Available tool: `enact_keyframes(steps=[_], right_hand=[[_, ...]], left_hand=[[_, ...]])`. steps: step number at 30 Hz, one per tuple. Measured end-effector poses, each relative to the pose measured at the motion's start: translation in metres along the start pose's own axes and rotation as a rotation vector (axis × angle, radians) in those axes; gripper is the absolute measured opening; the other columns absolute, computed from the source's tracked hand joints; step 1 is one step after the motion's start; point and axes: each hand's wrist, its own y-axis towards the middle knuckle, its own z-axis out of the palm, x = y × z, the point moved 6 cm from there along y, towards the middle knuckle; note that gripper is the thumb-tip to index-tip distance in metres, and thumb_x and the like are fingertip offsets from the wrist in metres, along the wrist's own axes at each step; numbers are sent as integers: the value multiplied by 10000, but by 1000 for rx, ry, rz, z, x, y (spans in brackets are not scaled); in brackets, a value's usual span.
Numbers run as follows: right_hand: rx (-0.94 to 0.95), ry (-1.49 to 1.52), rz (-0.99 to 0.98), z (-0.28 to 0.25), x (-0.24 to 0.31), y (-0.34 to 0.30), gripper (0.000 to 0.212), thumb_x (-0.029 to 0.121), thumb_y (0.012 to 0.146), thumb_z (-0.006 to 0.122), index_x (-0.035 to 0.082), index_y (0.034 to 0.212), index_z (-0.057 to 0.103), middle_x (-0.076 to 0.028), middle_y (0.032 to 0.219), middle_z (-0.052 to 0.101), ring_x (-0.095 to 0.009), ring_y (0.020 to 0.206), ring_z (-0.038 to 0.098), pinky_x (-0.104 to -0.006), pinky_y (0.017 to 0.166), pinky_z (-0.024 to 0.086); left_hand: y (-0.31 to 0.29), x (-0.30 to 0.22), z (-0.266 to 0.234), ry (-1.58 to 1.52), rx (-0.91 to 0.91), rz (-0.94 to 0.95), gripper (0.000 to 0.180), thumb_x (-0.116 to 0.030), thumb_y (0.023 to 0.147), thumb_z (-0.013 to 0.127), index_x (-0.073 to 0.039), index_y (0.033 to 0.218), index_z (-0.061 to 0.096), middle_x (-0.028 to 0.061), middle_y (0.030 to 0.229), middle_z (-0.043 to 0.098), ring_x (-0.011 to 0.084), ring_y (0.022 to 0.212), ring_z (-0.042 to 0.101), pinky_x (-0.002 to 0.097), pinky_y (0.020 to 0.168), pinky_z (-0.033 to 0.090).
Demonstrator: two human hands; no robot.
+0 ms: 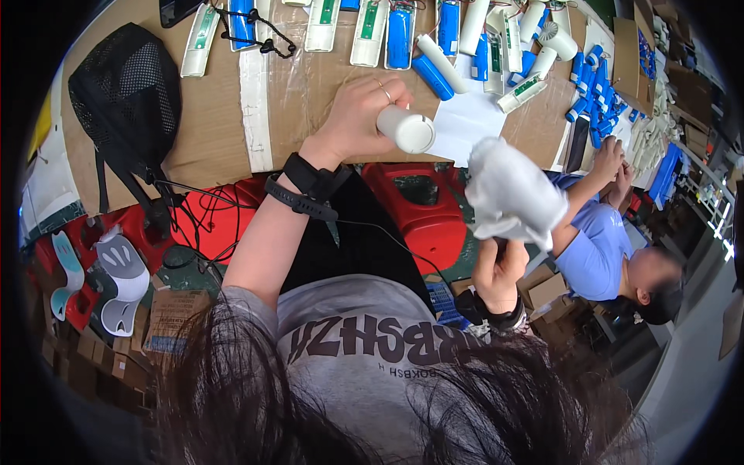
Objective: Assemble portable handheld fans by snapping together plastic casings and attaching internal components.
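My left hand (353,116) is closed around a white plastic cylinder (409,132), held over the near edge of the table with its round end facing me. Off to the right, my right hand (500,273) grips a bunched white cloth (515,190), which hides part of the fingers. The cloth is apart from the cylinder. Beyond my left hand lie white half shells with green circuit boards (372,22) and blue battery packs (400,39). A white tube (442,66) and a blue battery pack (432,77) rest close to a sheet of white paper (469,124).
A black mesh bag (128,101) is at the left of the brown table (209,128). More blue batteries (597,97) are piled at the right. A co-worker in a blue shirt (593,248) handles something there. Red stools (422,225) stand below the table edge, with black cables (209,225) nearby.
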Motion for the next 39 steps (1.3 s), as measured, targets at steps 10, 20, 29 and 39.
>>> enact_keyframes(steps=[10, 20, 29, 39], right_hand=[[76, 18, 51, 6, 1, 18, 242, -1, 845, 472, -46, 1080, 508, -68, 789, 579, -114, 632, 482, -216, 586, 388], [314, -139, 131, 27, -23, 35, 377, 168, 894, 517, -15, 1219, 467, -113, 879, 632, -191, 732, 606, -313, 610, 465], [-187, 406, 380, -16, -34, 10, 252, 94, 917, 431, -21, 1136, 481, -23, 733, 553, -59, 549, 442, -157, 489, 322], [39, -16, 43, 4, 3, 21, 172, 55, 868, 472, -35, 999, 537, -72, 696, 542, -130, 560, 462, -241, 521, 367]], left_hand=[[2, -3, 0, -30, -49, 64, 287, -115, 567, 682, -83, 745, 459, 56, 696, 489, 261, 647, 525, 325, 568, 409], [0, -3, -2, -3, -63, 94, 300, -160, 570, 696, -93, 736, 456, 53, 694, 496, 247, 639, 531, 322, 556, 410], [-3, -4, 3, -44, -61, 52, 330, -174, 551, 716, -96, 718, 442, 40, 682, 487, 240, 623, 523, 319, 550, 408], [1, -8, 2, -23, -20, 24, 250, -44, 613, 662, -70, 667, 420, 69, 753, 600, 238, 672, 575, 301, 584, 449]])
